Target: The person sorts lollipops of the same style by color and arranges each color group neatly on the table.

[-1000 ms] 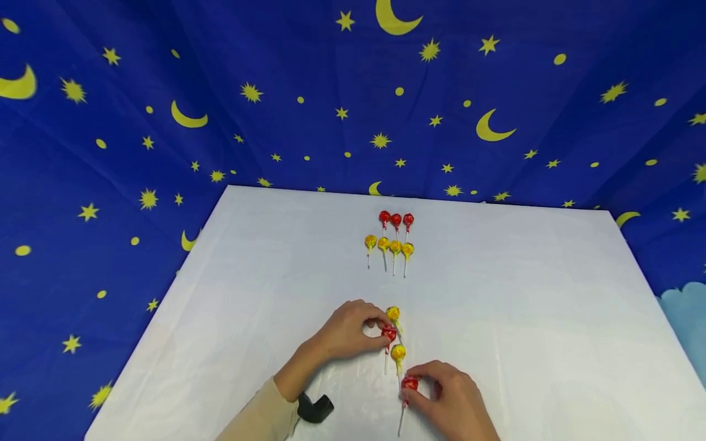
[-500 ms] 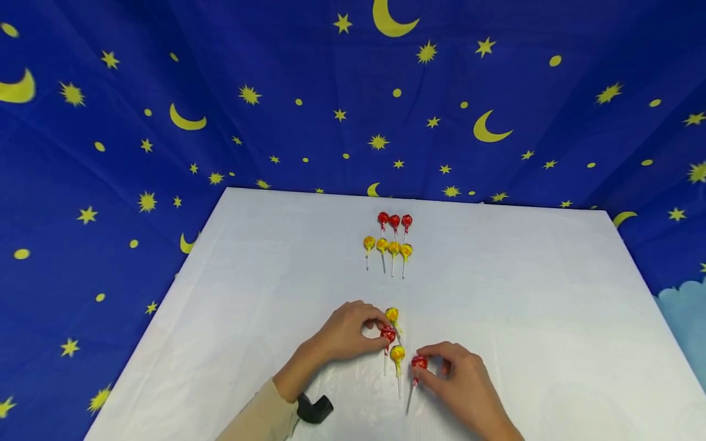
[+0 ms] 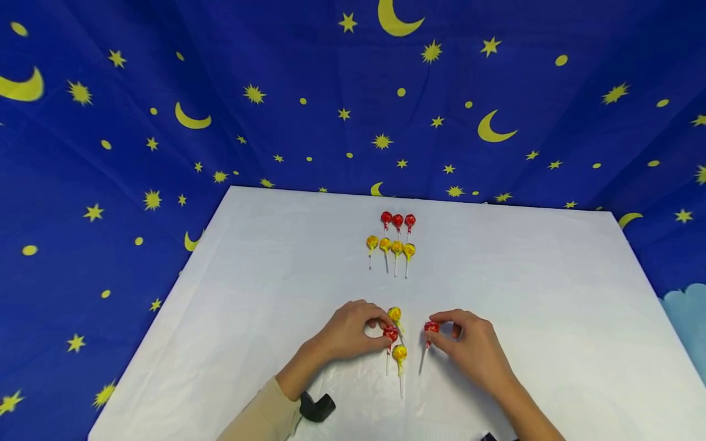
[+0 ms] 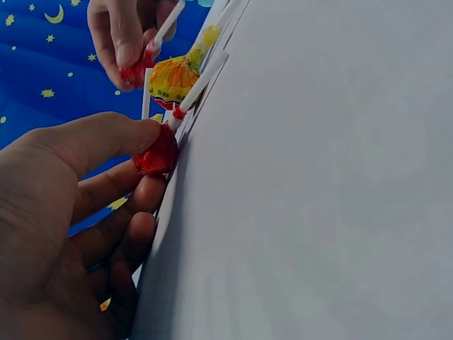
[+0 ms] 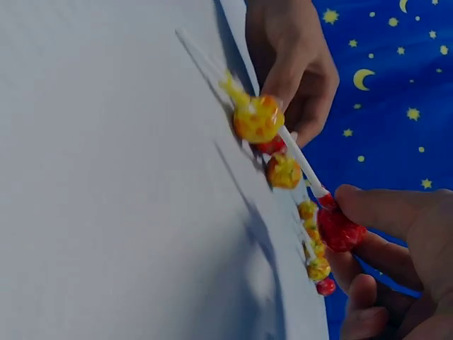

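Observation:
My left hand (image 3: 353,331) pinches the head of a red lollipop (image 4: 157,154) between thumb and fingers, its white stick toward me, close over the table. My right hand (image 3: 474,346) grips another red lollipop (image 5: 341,228) by its head, raised above the tabletop with a shadow below in the right wrist view. Between the hands lie two yellow lollipops: one (image 3: 394,314) just beyond the left fingertips, the other (image 3: 399,353) nearer me, right beside the left hand's red one.
Farther back on the white table (image 3: 276,257) is a row of several yellow lollipops (image 3: 397,247), with three red lollipops (image 3: 398,220) behind it. A black object (image 3: 317,408) shows beside the left sleeve (image 3: 263,411). A blue star-patterned cloth (image 3: 309,73) hangs behind the table.
My right hand has carried its red lollipop away from me and to the right, off the nearer yellow lollipop's stick. The left hand stays in place, still pinching its red lollipop.

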`<state>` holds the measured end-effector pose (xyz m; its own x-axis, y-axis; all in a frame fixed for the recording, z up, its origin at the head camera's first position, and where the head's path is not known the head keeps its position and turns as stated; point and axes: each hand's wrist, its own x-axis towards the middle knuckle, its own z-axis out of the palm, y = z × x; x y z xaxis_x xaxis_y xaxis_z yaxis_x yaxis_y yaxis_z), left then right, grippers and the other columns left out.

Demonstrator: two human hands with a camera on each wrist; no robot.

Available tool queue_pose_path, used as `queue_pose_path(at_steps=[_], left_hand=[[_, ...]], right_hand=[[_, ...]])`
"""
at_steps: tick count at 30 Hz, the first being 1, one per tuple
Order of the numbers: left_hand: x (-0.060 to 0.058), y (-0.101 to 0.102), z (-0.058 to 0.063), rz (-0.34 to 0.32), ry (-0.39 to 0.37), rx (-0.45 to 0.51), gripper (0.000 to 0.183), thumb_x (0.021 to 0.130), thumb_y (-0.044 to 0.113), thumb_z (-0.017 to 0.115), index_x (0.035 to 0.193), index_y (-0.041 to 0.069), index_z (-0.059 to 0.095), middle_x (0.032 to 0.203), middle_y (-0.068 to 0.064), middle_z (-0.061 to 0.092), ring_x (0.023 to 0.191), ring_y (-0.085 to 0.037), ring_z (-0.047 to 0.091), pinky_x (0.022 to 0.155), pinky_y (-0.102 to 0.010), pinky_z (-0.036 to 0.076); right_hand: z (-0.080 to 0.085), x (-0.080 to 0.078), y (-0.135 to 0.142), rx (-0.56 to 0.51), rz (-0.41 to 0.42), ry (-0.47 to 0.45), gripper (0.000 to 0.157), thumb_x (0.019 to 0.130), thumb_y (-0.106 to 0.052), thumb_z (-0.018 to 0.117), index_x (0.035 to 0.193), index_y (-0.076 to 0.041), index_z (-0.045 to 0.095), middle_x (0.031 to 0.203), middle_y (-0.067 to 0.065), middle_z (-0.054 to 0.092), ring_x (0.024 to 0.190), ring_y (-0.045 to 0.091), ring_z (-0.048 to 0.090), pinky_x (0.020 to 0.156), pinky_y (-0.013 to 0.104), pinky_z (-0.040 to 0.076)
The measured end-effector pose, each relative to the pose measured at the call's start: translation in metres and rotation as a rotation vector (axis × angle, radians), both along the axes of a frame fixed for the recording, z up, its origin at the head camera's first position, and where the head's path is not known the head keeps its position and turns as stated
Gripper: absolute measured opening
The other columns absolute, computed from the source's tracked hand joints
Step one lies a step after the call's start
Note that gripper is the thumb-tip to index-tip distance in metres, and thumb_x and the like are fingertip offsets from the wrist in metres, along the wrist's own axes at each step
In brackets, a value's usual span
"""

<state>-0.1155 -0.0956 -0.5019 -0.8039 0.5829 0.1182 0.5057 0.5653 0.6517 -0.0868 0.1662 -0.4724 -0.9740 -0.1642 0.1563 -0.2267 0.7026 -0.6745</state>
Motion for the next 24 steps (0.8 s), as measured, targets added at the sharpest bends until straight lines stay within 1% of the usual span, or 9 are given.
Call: queue_pose_path(at_steps=[4, 11, 18, 24], left_hand=[[0.000, 0.000, 0.000, 0.001, 0.001, -0.004, 0.017, 0.084, 0.036, 0.072, 0.100, 0.028, 0.072, 0.087, 0.021, 0.060, 0.077, -0.001, 0.051, 0.073, -0.024, 0.040], [0.000, 0.001, -0.002, 0.012, 0.007, -0.012, 0.018, 0.084, 0.037, 0.073, 0.100, 0.029, 0.072, 0.087, 0.022, 0.060, 0.077, 0.000, 0.051, 0.073, -0.025, 0.040], [0.000, 0.001, -0.002, 0.011, 0.007, -0.017, 0.018, 0.084, 0.037, 0.073, 0.100, 0.029, 0.071, 0.081, 0.019, 0.059, 0.066, 0.000, 0.047, 0.066, -0.025, 0.037], [-0.001, 0.001, -0.001, 0.001, 0.025, -0.011, 0.017, 0.084, 0.037, 0.073, 0.099, 0.030, 0.071, 0.082, 0.020, 0.059, 0.063, 0.003, 0.044, 0.066, -0.025, 0.036]], right_hand=[[-0.001, -0.012, 0.001, 0.015, -0.008, 0.025, 0.025, 0.074, -0.031, 0.084, 0.096, -0.022, 0.075, 0.071, -0.009, 0.056, 0.059, 0.008, 0.047, 0.052, 0.025, 0.038], [-0.002, -0.032, 0.004, 0.016, -0.006, 0.019, 0.027, 0.077, -0.032, 0.082, 0.099, -0.017, 0.075, 0.071, -0.005, 0.057, 0.059, 0.011, 0.047, 0.051, 0.027, 0.038], [-0.006, -0.045, 0.003, 0.025, 0.019, 0.013, 0.026, 0.077, -0.031, 0.082, 0.098, -0.018, 0.075, 0.072, -0.005, 0.058, 0.058, 0.011, 0.047, 0.050, 0.027, 0.038], [-0.005, -0.056, 0.005, 0.033, 0.003, 0.008, 0.026, 0.079, -0.033, 0.080, 0.099, -0.017, 0.075, 0.070, -0.004, 0.057, 0.057, 0.013, 0.047, 0.049, 0.028, 0.037]])
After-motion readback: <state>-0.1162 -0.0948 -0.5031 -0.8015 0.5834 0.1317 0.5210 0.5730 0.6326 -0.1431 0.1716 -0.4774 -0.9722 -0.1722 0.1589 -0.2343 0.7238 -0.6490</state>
